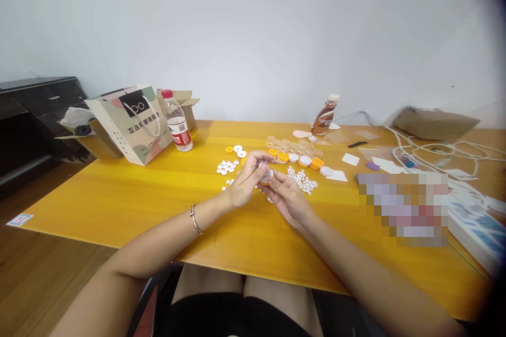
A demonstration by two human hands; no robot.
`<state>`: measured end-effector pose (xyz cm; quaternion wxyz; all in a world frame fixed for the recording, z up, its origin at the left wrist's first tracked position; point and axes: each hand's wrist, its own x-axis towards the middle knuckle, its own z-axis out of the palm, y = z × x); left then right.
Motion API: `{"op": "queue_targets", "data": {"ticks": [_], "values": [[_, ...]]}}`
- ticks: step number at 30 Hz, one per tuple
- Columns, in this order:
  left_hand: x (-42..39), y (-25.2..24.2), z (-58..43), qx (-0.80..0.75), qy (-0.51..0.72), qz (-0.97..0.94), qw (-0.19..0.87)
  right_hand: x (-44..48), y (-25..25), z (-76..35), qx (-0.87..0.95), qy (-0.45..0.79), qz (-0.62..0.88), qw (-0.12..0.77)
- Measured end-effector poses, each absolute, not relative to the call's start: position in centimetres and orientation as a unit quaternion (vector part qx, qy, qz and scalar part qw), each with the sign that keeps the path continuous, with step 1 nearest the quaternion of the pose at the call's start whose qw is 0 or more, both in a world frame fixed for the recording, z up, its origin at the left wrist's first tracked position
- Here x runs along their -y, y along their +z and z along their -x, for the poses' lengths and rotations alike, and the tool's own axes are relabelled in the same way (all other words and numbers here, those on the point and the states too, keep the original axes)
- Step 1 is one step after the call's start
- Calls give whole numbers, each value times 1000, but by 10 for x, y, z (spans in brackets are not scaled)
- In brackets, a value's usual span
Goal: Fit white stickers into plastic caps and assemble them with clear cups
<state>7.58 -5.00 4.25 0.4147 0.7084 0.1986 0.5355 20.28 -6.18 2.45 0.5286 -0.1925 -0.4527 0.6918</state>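
Observation:
My left hand [248,181] and my right hand [290,197] meet over the middle of the table, both closed on a small round case [266,172] with a clear top. A bit of orange shows at its lower edge; my fingers cover the rest. Just beyond is a row of orange and white round cases [305,161], with clear plastic caps [290,146] behind them. White perforated pieces [302,181] are heaped right of my hands. On the left lie small white knobbed parts [226,167] and white and orange discs [237,149].
At the left stand a paper gift bag [146,126], a water bottle [178,124] and open cardboard boxes [185,102]. A brown drink bottle [325,116] is at the back. White cables [419,142], paper slips [350,159] and a blurred-out item [407,210] occupy the right side.

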Motion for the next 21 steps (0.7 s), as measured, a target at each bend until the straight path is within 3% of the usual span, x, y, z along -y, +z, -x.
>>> {"op": "queue_targets", "data": {"ticks": [17, 21], "values": [[41, 46, -72, -242, 556, -683, 407, 62, 27, -204, 429, 704, 196, 531], [37, 46, -69, -226, 536, -676, 452, 60, 25, -204, 420, 711, 212, 523]]}}
